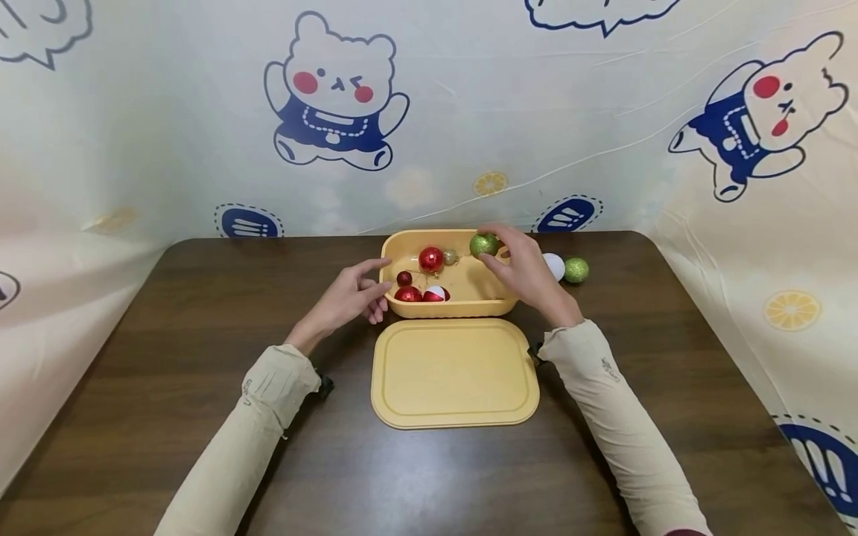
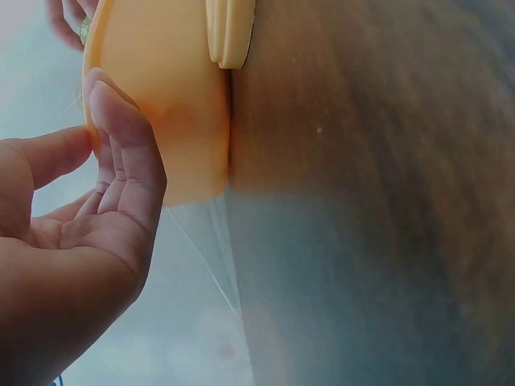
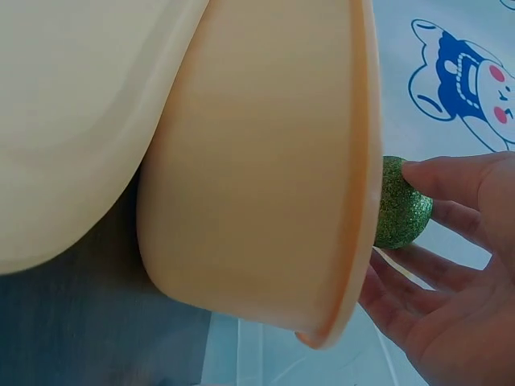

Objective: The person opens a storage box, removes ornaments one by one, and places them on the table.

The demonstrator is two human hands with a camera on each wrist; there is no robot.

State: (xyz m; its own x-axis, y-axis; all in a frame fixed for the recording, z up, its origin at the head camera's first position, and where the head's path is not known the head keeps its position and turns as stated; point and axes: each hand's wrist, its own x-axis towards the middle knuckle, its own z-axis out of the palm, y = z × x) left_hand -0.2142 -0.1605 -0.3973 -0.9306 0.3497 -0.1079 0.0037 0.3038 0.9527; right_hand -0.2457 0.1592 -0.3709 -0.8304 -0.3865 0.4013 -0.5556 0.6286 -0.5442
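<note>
- The left hand (image 1: 348, 294), loosely spread, touches the yellow box (image 1: 449, 310) at its left end; light pressure there should steady it.
- Red baubles (image 1: 431, 260) lie inside; the lid (image 1: 456, 372) lies in front.
- The green ball (image 1: 483, 245), at the box's right part, is pinched by the right hand (image 1: 532, 272); a gentle grip, kept clear of the rim, seems best.
- Only the head view shows the baubles; the right wrist view better shows the box's outer wall.

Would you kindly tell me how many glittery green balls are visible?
2: one green ball in the right hand at the yellow rectangular plastic box, another green ball on the brown wooden table beside a white ball. More may be hidden.
</note>
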